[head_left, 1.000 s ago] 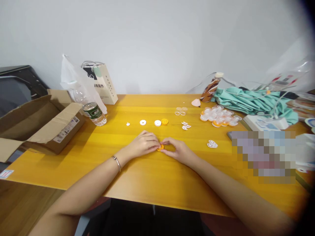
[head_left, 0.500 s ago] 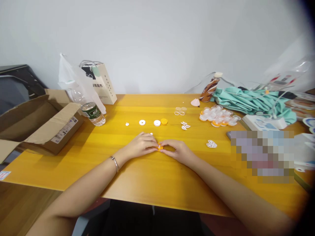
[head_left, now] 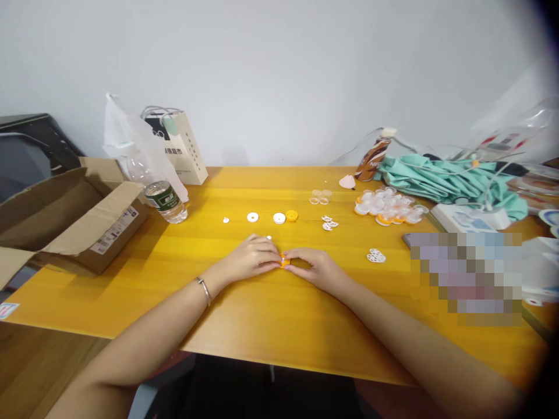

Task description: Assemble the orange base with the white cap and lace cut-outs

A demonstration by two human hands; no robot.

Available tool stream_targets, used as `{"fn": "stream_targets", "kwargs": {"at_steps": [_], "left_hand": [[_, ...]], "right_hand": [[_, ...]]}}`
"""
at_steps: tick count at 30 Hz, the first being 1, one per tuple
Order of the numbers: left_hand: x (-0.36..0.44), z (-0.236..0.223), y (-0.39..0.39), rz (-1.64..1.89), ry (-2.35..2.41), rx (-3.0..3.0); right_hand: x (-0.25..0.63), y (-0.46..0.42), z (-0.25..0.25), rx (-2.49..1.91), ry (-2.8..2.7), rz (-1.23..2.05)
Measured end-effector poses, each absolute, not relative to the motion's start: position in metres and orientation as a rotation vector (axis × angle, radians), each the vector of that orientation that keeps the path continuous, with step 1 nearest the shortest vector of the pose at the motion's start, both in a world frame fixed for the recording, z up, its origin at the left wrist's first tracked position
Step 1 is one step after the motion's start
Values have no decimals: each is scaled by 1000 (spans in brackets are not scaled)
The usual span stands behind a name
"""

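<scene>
On the yellow wooden table my left hand and my right hand meet at the middle, fingertips pinched together on a small orange round part. Both hands rest on the tabletop. A bracelet sits on my left wrist. Just beyond the hands lie two white discs, an orange disc and a tiny white piece. White perforated pieces lie to the right of my right hand.
An open cardboard box and a tilted water bottle stand at the left, with a paper bag behind. At the back right are a cluster of orange-and-clear caps, a brown bottle and teal cloth.
My hands stay pinched on the orange part with only slight finger shifts. The view has drifted a little.
</scene>
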State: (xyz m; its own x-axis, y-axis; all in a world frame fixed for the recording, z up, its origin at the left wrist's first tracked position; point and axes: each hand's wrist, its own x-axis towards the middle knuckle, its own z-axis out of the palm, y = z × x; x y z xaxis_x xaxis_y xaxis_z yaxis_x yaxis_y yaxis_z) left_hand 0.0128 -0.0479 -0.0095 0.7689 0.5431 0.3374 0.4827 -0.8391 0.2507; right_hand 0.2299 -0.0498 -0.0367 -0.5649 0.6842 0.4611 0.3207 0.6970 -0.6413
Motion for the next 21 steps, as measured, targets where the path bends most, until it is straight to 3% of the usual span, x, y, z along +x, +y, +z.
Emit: {"fn": "stream_targets", "kwargs": {"at_steps": [21], "left_hand": [[12,-7,-49,547,818,2848]], "right_hand": [[229,-49,-36,-693,-2222,562]]}}
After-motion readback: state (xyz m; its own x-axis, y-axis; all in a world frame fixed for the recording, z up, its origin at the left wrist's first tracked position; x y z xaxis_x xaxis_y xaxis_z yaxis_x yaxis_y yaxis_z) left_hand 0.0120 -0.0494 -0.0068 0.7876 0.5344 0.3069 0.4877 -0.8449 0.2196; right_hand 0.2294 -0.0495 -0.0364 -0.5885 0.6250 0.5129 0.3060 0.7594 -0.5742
